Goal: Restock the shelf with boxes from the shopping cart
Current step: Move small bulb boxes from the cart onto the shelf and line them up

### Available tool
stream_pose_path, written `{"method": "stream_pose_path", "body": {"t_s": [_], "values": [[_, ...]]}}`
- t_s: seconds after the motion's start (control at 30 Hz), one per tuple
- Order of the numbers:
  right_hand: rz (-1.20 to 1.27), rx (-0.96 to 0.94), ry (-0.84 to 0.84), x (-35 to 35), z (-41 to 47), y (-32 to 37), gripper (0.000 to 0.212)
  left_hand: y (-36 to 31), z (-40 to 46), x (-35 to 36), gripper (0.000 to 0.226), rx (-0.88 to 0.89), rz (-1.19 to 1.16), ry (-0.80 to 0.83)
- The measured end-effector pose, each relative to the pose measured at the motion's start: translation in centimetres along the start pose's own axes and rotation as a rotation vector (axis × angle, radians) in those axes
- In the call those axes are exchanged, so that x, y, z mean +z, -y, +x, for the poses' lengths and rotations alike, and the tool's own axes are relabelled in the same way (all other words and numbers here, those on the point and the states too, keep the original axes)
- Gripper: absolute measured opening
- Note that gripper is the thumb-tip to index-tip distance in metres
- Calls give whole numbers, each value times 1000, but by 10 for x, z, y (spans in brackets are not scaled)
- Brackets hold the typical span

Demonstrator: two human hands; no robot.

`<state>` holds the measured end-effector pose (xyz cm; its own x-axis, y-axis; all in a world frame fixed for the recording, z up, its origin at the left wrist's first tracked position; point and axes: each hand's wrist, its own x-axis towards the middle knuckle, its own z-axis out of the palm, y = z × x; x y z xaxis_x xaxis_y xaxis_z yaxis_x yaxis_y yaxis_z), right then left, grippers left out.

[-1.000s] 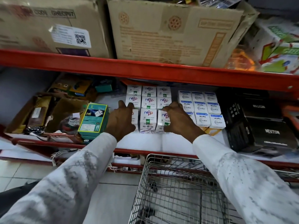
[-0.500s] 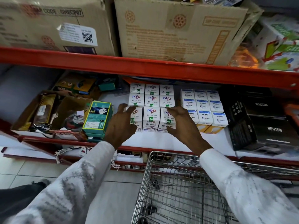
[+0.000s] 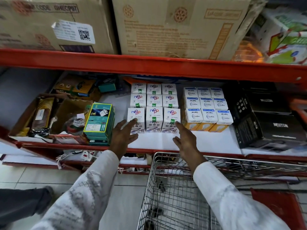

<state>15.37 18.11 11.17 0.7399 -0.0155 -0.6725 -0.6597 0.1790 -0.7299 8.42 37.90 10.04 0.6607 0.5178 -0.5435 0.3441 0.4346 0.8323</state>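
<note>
Nippo boxes [image 3: 154,107], white, upright, purple logos and green QC stickers facing up, are ranged three by three on the shelf [image 3: 162,143] just beyond the left hand [image 3: 123,136] and right hand [image 3: 186,141], both spread flat, nothing gripped.

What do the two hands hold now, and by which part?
Nothing. The left hand and right hand are open beside the white boxes.

1. White Nippo boxes [image 3: 154,105] stand three by three on the shelf [image 3: 149,143].
2. Left hand [image 3: 123,135] and right hand [image 3: 186,138] hover open-fingered before the front row.
3. Wire shopping cart [image 3: 179,188] stands below.
</note>
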Motion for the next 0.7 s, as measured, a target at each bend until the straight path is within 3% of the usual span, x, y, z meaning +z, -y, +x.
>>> {"method": "stream_pose_path", "body": {"t_s": [0.1, 0.3, 0.7], "values": [[38, -17, -6, 7, 5, 4, 67, 0, 5, 1, 59, -19, -27, 25], [97, -81, 33, 14, 13, 6, 56, -3, 13, 5, 32, -4, -58, 25], [103, -89, 100, 17, 14, 13, 36, -2, 16, 11, 40, 11, -88, 19]]}}
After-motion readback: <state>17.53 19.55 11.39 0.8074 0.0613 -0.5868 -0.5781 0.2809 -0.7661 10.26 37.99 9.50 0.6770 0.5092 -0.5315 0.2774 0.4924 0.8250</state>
